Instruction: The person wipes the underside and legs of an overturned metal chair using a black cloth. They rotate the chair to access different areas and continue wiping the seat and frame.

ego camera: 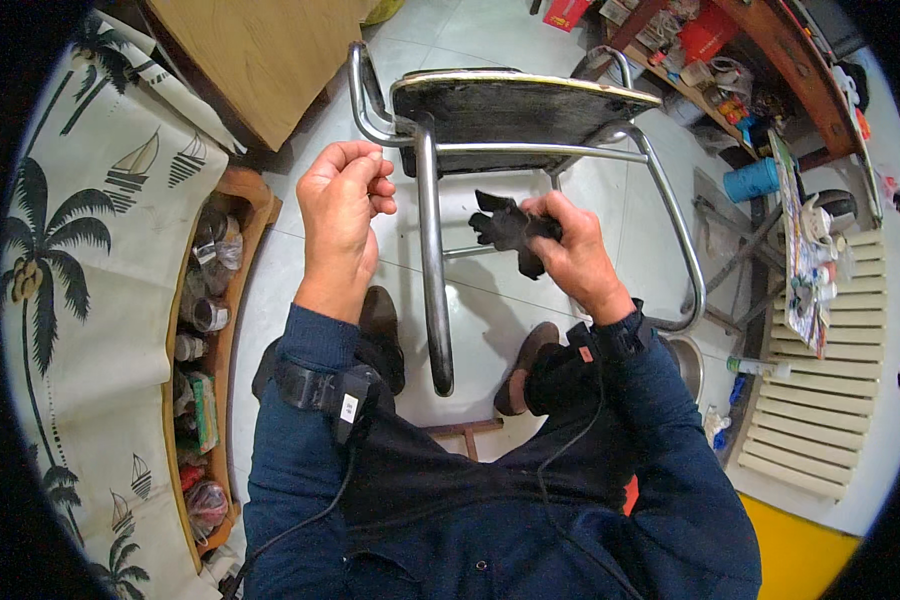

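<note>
My right hand [570, 244] grips a crumpled black cloth [501, 223], and part of it hangs out past the fingers to the left. My left hand [343, 214] is raised at about the same height, thumb against the curled fingers, with nothing visible in it. Between and beyond my hands stands a chair with a bent chrome tube frame [429, 262]. The dark, scuffed underside of its seat [510, 112] faces me, so it seems tipped. My left hand is beside the frame's near tube; whether they touch cannot be told. One tube end points down between my shoes.
A shelf unit [229, 300] with jars and bags stands at left, beneath a palm-printed cloth [120, 300]. Behind it is a wooden panel [255, 60]. At right are a cluttered wooden shelf [810, 60], a blue container [750, 180] and a cream radiator [817, 435]. Cables run along both sleeves.
</note>
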The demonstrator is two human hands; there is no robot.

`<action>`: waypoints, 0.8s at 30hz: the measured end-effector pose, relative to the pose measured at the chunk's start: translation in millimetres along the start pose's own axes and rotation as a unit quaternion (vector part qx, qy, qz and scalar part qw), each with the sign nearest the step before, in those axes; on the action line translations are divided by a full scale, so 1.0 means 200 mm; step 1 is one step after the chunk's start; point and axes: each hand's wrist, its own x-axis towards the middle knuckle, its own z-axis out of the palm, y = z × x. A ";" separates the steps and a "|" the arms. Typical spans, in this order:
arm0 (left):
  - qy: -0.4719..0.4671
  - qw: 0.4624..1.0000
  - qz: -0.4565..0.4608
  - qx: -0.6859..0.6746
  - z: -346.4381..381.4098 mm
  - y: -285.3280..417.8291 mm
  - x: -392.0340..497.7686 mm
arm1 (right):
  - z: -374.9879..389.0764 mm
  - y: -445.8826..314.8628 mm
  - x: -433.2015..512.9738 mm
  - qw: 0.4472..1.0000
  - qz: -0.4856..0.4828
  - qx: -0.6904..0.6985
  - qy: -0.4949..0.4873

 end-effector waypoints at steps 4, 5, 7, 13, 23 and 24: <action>-0.051 0.998 -0.028 0.036 -0.01 0.01 -0.02 | 0.01 -0.02 0.04 0.994 0.082 0.072 0.022; -0.059 0.997 -0.032 0.042 -0.01 0.01 -0.03 | 0.00 -0.02 0.04 0.992 0.095 0.074 0.024; -0.070 0.995 -0.041 0.051 0.01 0.00 -0.04 | 0.00 -0.01 0.04 0.989 0.119 0.081 0.030; -0.095 0.991 -0.037 0.082 0.04 -0.01 -0.06 | 0.00 0.06 0.05 0.960 0.134 0.243 0.045; -0.100 0.990 -0.040 0.093 0.05 -0.01 -0.07 | -0.02 0.09 0.07 0.835 0.196 0.511 0.052; -0.102 0.990 -0.040 0.092 0.04 0.00 -0.08 | -0.03 0.09 0.07 0.826 0.197 0.524 0.058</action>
